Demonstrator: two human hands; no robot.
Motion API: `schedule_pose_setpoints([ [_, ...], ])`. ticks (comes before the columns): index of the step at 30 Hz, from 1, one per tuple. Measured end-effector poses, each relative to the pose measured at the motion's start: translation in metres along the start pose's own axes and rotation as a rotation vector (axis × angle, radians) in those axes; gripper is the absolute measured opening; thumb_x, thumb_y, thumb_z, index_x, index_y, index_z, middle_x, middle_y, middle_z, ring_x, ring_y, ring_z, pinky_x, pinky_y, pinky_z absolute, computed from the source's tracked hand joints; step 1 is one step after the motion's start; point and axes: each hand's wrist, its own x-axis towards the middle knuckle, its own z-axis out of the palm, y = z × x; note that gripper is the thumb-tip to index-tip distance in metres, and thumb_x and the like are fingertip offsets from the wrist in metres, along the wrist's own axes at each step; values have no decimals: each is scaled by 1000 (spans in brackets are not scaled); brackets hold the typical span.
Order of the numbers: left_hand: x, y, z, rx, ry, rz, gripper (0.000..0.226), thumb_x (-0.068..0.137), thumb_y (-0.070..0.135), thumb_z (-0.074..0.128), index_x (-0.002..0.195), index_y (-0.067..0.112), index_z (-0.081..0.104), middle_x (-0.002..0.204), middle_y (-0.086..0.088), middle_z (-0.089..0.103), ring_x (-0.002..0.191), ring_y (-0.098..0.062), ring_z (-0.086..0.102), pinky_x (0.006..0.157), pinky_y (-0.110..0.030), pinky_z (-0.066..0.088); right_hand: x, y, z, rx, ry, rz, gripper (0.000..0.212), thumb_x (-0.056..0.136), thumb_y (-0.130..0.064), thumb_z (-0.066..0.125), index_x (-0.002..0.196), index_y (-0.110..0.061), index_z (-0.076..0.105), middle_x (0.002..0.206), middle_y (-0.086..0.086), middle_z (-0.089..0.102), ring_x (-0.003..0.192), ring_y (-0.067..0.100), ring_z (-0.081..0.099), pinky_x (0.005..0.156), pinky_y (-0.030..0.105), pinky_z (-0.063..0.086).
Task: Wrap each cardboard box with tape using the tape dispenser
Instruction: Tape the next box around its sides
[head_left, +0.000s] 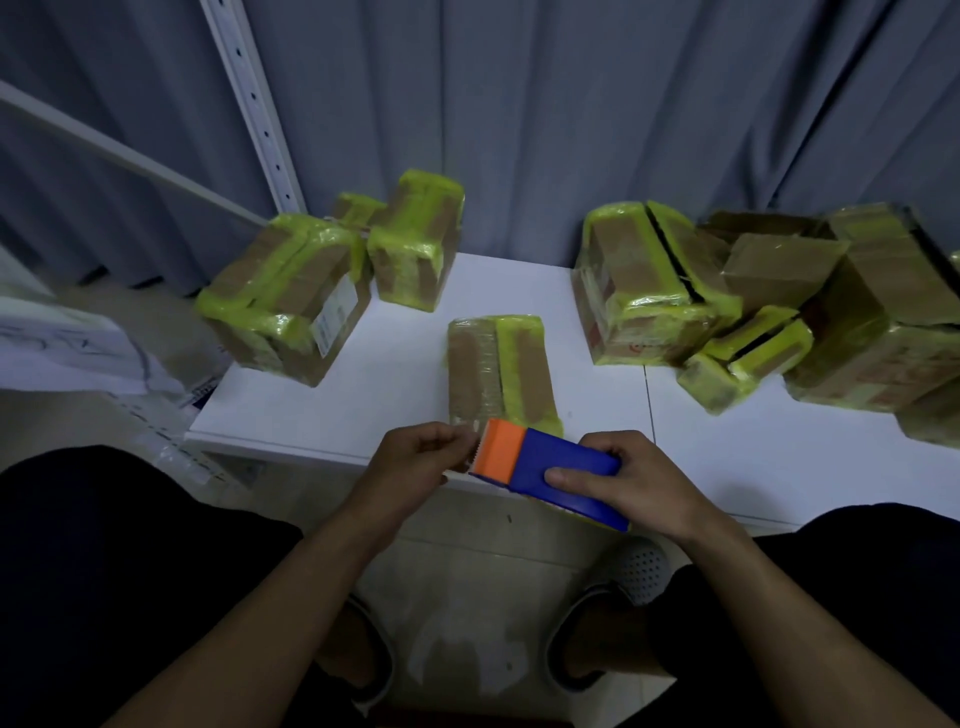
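the near end of the flat brown cardboard box banded in yellow-green tape (501, 369) is hidden behind the hands and the blue tape dispenser with an orange toothed head (545, 475). the roll inside the dispenser cannot be seen. the right hand (634, 488) is clamped around the dispenser's blue body, just in front of the flat box. the left hand (415, 462) is at that box's near left corner, fingertips pinched together beside the orange head; whether tape is between them is hard to make out. the dispenser's long axis slants, its orange head towards the box. the box's long axis runs away from the person on the white counter (363, 395). right of it, a heap of taped boxes (779, 306) is cut off by the frame edge.
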Motion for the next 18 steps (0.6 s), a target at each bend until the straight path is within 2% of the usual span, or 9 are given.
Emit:
schedule_pose_setpoints([
  [3, 3, 0, -3, -18, 3, -14, 15, 94, 27, 66, 100, 18, 76, 91, 2, 76, 84, -4, 69, 77, -24, 51, 3, -6, 1, 4, 4, 0, 36, 74, -54, 80, 74, -18, 73, 68, 3, 70, 64, 19, 69, 62, 26, 49],
  [6, 6, -1, -10, 68, 42, 28, 12, 94, 27, 67, 97, 22, 76, 86, 7, 76, 76, 0, 68, 62, -11, 48, 5, -12, 3, -53, 15, 4, 37, 74, -57, 79, 71, -20, 72, 65, -1, 68, 62, 14, 67, 60, 23, 48],
  [11, 9, -6, -16, 158, 62, 56, 11, 94, 31, 66, 92, 25, 75, 84, 8, 75, 75, -3, 66, 63, -15, 50, 9, -19, 4, -138, -10, 3, 47, 70, -65, 77, 76, -18, 76, 71, 0, 72, 66, 15, 70, 62, 27, 51],
  [15, 13, -6, -27, 151, 100, 73, 9, 94, 25, 66, 92, 23, 75, 86, 8, 75, 69, 6, 64, 63, -16, 45, 12, -24, -4, -179, -14, 36, 47, 69, -67, 75, 76, -21, 76, 72, -4, 73, 66, 12, 71, 61, 22, 51],
  [18, 15, -9, -29, 161, 107, 65, 10, 94, 27, 66, 92, 22, 74, 87, 9, 75, 72, 7, 65, 66, -18, 46, 13, -27, -7, -202, -19, 63, 51, 65, -72, 73, 79, -22, 76, 74, -7, 75, 69, 10, 72, 62, 22, 54],
])
